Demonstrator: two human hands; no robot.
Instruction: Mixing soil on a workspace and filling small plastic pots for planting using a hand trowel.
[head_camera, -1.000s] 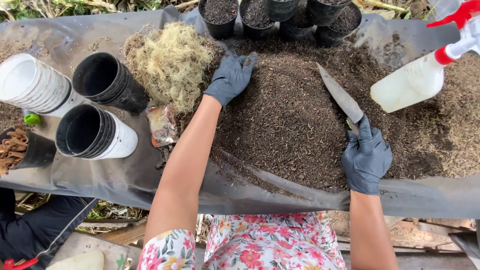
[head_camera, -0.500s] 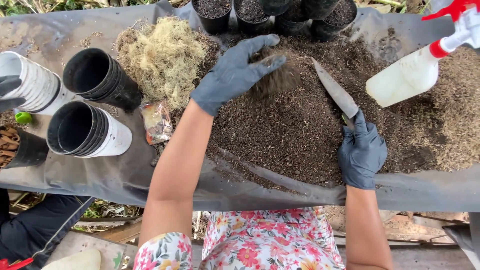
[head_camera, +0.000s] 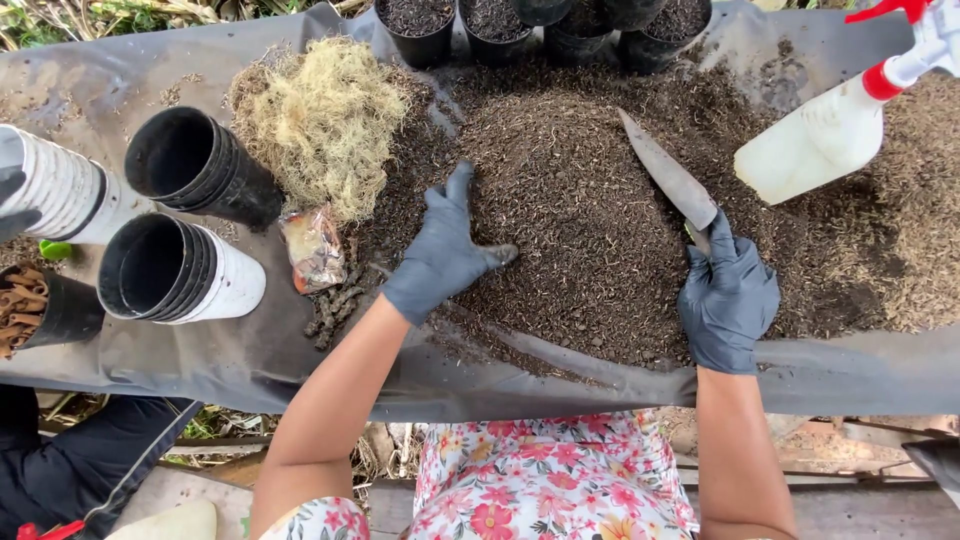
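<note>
The left hand (head_camera: 443, 255), in a dark glove, has come down from where it hovered over the heap half a second ago and now lies flat on the near left slope of the soil pile (head_camera: 590, 220), fingers spread apart and thumb pointing right, holding nothing. The right hand (head_camera: 728, 298), also gloved, stays clamped on the handle of a trowel (head_camera: 668, 182), whose blade rests on the pile and points up and to the left, much as before.

The pile sits in the middle of the counter (head_camera: 250, 360), which is covered with dark sheeting. Left of the left hand lie a small crumpled packet (head_camera: 314, 250) and a clump of dry moss (head_camera: 322, 122). Further left, two stacks of pots lie on their sides: a black stack (head_camera: 200, 168) and a white stack (head_camera: 180, 270). A row of black pots filled with soil (head_camera: 418, 25) stands at the far edge. A white spray bottle (head_camera: 825, 135) with a red trigger lies on its side to the right of the trowel.
</note>
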